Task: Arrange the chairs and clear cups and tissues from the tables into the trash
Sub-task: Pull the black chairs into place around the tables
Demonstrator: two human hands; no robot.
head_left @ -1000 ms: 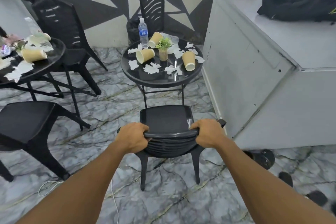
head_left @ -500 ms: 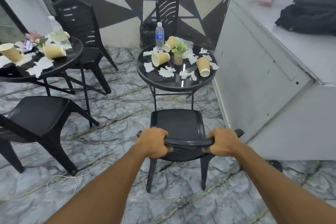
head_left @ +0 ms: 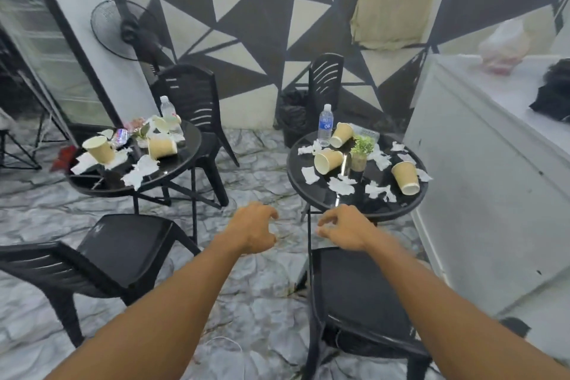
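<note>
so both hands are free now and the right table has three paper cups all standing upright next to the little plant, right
Not quite. In the head view all three paper cups on the right table lie tipped on their sides, not upright. The rest holds: the left hand and right hand are free, and the little plant stands among them.

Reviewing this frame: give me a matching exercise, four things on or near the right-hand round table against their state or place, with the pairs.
Things:
1. water bottle
2. paper cup nearest the white counter
3. small potted plant
4. near chair under the right hand

States or places:
A. lying on its side, mouth toward the camera
B. on the floor, seat facing the table
C. upright, at the table's far edge
D. upright, around the table's middle

Pairs: 1-C, 2-A, 3-D, 4-B
</note>
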